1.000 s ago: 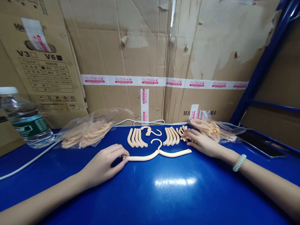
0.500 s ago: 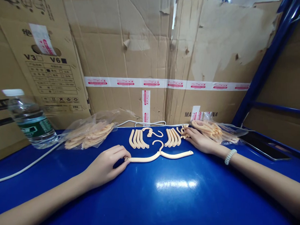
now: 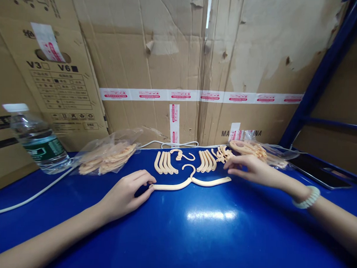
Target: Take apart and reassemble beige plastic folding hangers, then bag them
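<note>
A cream plastic hanger (image 3: 191, 182) lies flat on the blue table (image 3: 210, 236). My left hand (image 3: 125, 194) pinches its left tip between thumb and fingers. My right hand (image 3: 251, 170) hovers just past the hanger's right tip, fingers pressed together and pointing left; I cannot make out whether anything is in them. Behind the hanger lie a row of curved arm pieces (image 3: 164, 163), loose hooks (image 3: 181, 154), a second row of arm pieces (image 3: 206, 161) and a small pile of short pieces (image 3: 223, 153) nearest my right fingertips.
A clear bag of cream parts (image 3: 107, 157) lies at the back left, another bag (image 3: 255, 149) at the back right. A water bottle (image 3: 37, 139) stands far left by a white cable (image 3: 26, 199). A dark phone (image 3: 317, 170) lies right. Cardboard boxes (image 3: 175, 63) wall the back; a blue frame post (image 3: 324, 72) rises right.
My right hand has pulled back from the pile of short pieces, toward me and slightly right. My left hand and the hanger have stayed put.
</note>
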The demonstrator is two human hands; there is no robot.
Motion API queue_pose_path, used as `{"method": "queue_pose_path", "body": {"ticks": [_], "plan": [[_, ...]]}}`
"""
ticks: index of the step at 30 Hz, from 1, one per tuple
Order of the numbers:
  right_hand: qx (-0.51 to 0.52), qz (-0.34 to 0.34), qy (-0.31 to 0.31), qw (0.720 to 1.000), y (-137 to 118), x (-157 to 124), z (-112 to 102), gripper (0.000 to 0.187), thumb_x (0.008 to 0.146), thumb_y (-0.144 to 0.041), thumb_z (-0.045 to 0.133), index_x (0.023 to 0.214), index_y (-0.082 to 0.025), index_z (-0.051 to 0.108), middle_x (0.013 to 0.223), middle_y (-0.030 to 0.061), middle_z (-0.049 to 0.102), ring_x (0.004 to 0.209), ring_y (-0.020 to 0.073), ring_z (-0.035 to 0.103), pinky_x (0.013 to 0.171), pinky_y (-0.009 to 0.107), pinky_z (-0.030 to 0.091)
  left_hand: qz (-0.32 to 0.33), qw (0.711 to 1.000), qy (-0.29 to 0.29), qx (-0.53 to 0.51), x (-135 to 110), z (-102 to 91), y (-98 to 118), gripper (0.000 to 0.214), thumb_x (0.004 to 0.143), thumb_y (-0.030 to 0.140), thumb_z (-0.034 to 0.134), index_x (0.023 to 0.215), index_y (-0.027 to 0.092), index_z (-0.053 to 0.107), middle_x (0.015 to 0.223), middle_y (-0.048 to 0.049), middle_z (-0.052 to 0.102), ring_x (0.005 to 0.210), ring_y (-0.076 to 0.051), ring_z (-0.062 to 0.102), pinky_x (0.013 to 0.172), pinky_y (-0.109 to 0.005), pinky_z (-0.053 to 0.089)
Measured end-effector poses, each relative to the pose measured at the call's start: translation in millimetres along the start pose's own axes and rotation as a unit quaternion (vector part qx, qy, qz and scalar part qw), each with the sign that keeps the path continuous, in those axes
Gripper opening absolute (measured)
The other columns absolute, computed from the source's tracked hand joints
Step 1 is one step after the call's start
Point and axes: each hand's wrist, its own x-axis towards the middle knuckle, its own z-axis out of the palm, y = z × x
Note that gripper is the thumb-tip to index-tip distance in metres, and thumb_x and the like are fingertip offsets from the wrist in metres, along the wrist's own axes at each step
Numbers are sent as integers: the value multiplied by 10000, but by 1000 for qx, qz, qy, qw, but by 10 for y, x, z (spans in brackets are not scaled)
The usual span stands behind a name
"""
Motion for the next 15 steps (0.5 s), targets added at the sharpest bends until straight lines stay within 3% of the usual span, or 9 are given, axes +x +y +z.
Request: {"method": "queue_pose_path", "body": {"ticks": [3, 8, 15], "plan": [[9, 1, -54, 998, -130, -27, 18, 210, 886, -385, 599, 947, -198, 673, 799, 36, 681, 688, 170, 606, 616, 291, 462, 5, 1000, 16, 0, -7, -7, 19, 122, 935, 199, 491, 993, 185, 598, 926, -48, 634, 822, -167, 600, 742, -279, 484], [-9, -6, -63, 998, -135, -12, 82, 176, 884, -331, 588, 830, -183, 665, 772, 37, 658, 666, 154, 567, 609, 280, 437, 43, 999, 7, -12, -14, -7, 27, 145, 949, 151, 463, 974, 194, 600, 953, -61, 646, 892, -176, 610, 814, -298, 487], [-15, 42, -49, 998, -99, 1, 152, 183, 864, -329, 578, 785, -171, 625, 661, 14, 606, 580, 135, 529, 538, 255, 411, 58, 998, 4, -1, -28, 22, -22, 201, 955, 137, 456, 1006, 204, 639, 979, -65, 671, 908, -179, 625, 825, -307, 500]]}}
